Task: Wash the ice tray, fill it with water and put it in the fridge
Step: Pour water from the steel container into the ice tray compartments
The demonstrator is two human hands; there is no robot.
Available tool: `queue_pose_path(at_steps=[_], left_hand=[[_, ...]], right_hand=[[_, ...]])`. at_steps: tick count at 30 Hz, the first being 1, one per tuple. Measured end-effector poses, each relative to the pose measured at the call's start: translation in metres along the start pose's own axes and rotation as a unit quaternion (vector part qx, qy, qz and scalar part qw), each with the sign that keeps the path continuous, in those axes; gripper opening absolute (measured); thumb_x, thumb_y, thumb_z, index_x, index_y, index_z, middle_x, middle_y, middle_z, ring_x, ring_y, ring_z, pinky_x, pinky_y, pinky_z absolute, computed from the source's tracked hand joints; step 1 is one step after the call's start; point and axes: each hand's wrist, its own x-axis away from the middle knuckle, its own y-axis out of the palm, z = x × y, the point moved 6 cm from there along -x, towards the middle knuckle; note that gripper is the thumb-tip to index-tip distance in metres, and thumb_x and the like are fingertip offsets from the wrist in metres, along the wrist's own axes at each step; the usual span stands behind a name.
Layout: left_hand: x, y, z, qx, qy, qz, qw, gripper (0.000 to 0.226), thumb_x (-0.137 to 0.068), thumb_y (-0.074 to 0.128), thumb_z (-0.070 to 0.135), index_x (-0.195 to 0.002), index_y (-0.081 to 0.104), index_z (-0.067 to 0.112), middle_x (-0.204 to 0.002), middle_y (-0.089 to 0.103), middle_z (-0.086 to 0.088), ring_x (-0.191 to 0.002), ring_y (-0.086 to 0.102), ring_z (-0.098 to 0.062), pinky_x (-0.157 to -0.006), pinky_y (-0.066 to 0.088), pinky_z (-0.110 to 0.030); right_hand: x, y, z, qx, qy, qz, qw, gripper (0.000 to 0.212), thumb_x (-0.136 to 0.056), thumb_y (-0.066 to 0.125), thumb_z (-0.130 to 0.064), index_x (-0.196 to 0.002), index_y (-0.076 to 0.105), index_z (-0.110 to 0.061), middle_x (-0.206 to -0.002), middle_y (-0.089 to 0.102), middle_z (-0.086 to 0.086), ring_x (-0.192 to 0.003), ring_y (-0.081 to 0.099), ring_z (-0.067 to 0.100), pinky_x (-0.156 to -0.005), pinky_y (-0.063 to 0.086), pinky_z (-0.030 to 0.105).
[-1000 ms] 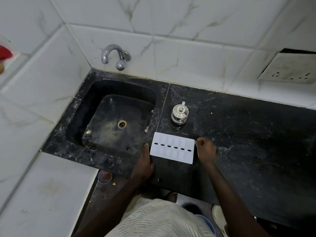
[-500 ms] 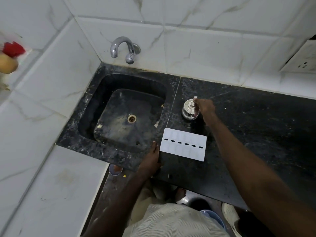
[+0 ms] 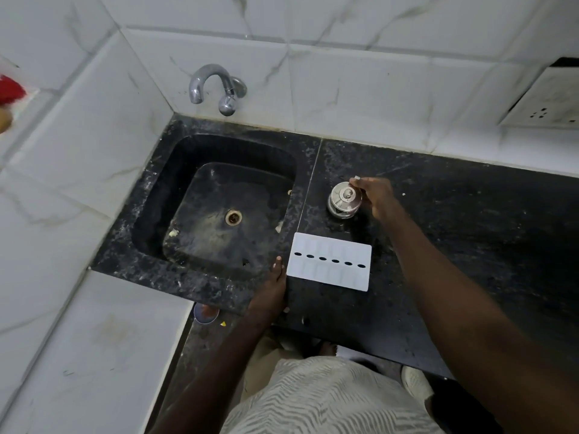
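The white ice tray (image 3: 329, 275) lies flat on the black counter (image 3: 476, 233), just right of the sink, with a row of dark slots across its middle. My left hand (image 3: 271, 292) rests on the counter's front edge; its fingertips are next to the tray's left side and it holds nothing. My right hand (image 3: 376, 195) reaches past the tray to a small lidded steel pot (image 3: 343, 203). Its fingers pinch a small tab that sticks out at the pot's rim.
A black stone sink (image 3: 156, 189) with a dry, dirty floor and a round drain (image 3: 233, 217) is on the left. A chrome tap (image 3: 216, 86) juts from the tiled wall above it. A wall socket (image 3: 545, 104) is at the far right.
My right hand left the tray's right edge, went back to the steel pot and closed on its tab. The left hand and the tray stayed put.
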Motion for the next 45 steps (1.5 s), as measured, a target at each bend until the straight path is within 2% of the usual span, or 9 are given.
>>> queue_pose_path(at_steps=[8, 11, 15, 17, 20, 23, 28, 32, 45], left_hand=[[0.007, -0.004, 0.001, -0.010, 0.023, 0.009, 1.000, 0.100, -0.094, 0.062, -0.001, -0.163, -0.010, 0.005, -0.171, -0.021, -0.015, -0.161, -0.004, -0.028, -0.126, 0.028, -0.038], [0.007, -0.005, -0.004, 0.016, 0.004, -0.002, 1.000, 0.090, -0.104, 0.053, 0.008, -0.164, -0.013, 0.016, -0.172, -0.021, -0.001, -0.160, 0.007, -0.021, -0.123, 0.034, -0.038], [0.008, -0.003, -0.013, 0.002, 0.009, -0.009, 1.000, 0.109, -0.093, 0.070, 0.009, -0.166, -0.011, 0.018, -0.172, -0.021, 0.004, -0.160, 0.003, -0.017, -0.124, 0.032, -0.037], [0.013, -0.004, -0.012, 0.014, -0.002, -0.015, 1.000, 0.097, -0.100, 0.063, 0.013, -0.166, -0.007, 0.022, -0.173, -0.014, 0.009, -0.159, 0.010, -0.013, -0.124, 0.032, -0.037], [0.012, 0.002, -0.018, -0.026, 0.003, -0.015, 1.000, 0.101, -0.098, 0.068, 0.020, -0.164, -0.008, 0.008, -0.168, -0.025, 0.000, -0.158, -0.013, -0.018, -0.125, 0.031, -0.046], [0.008, 0.011, -0.025, -0.070, 0.015, -0.042, 0.997, 0.109, -0.096, 0.072, 0.029, -0.162, -0.010, 0.000, -0.159, -0.035, -0.007, -0.152, -0.024, -0.022, -0.127, 0.027, -0.046], [0.004, 0.016, -0.025, -0.098, 0.034, -0.069, 0.992, 0.110, -0.097, 0.069, 0.037, -0.159, -0.012, -0.006, -0.158, -0.036, -0.015, -0.157, -0.021, -0.035, -0.130, 0.017, -0.049], [0.003, 0.020, -0.030, -0.100, 0.027, -0.090, 0.991, 0.132, -0.086, 0.078, 0.050, -0.157, -0.017, -0.007, -0.164, -0.033, -0.025, -0.155, -0.025, -0.036, -0.129, 0.004, -0.044], [0.004, 0.021, -0.022, -0.109, 0.020, -0.099, 0.989, 0.128, -0.091, 0.076, 0.045, -0.158, -0.019, -0.007, -0.164, -0.032, -0.025, -0.156, -0.024, -0.038, -0.131, 0.006, -0.048]], right_hand=[[0.010, -0.042, 0.014, 0.016, -0.012, 0.030, 0.999, 0.018, -0.081, 0.082, 0.002, -0.072, 0.069, -0.006, -0.078, 0.071, 0.008, -0.062, 0.069, 0.013, -0.071, 0.061, 0.033], [0.022, -0.056, 0.015, 0.059, -0.036, 0.021, 0.997, 0.013, -0.081, 0.083, -0.001, -0.076, 0.071, 0.000, -0.083, 0.069, 0.015, -0.068, 0.067, 0.019, -0.068, 0.059, 0.030], [0.044, -0.071, 0.014, 0.089, -0.075, 0.003, 0.993, 0.013, -0.083, 0.081, -0.003, -0.075, 0.073, 0.002, -0.069, 0.072, 0.007, -0.060, 0.062, 0.013, -0.061, 0.053, 0.023], [0.053, -0.076, 0.015, 0.094, -0.094, 0.006, 0.991, 0.013, -0.084, 0.081, -0.003, -0.074, 0.073, 0.002, -0.062, 0.071, 0.002, -0.056, 0.060, 0.010, -0.057, 0.049, 0.018], [0.060, -0.079, 0.014, 0.141, -0.114, 0.016, 0.983, 0.013, -0.083, 0.083, -0.006, -0.072, 0.076, -0.006, -0.068, 0.073, 0.005, -0.060, 0.062, 0.012, -0.062, 0.051, 0.026], [0.062, -0.083, 0.014, 0.168, -0.128, 0.034, 0.977, 0.020, -0.079, 0.087, -0.012, -0.064, 0.077, -0.020, -0.065, 0.074, -0.006, -0.059, 0.063, 0.007, -0.064, 0.052, 0.030], [0.070, -0.084, 0.014, 0.153, -0.135, 0.045, 0.978, 0.013, -0.080, 0.086, -0.010, -0.074, 0.080, -0.020, -0.072, 0.076, -0.001, -0.064, 0.064, 0.009, -0.067, 0.055, 0.028], [0.076, -0.081, 0.016, 0.138, -0.145, 0.056, 0.978, 0.011, -0.079, 0.087, -0.010, -0.089, 0.082, -0.009, -0.075, 0.076, -0.002, -0.060, 0.064, 0.004, -0.061, 0.054, 0.019], [0.078, -0.069, 0.025, 0.164, -0.180, 0.059, 0.968, 0.025, -0.078, 0.089, -0.010, -0.101, 0.082, -0.005, -0.089, 0.078, 0.002, -0.061, 0.065, -0.008, -0.062, 0.054, 0.012]])
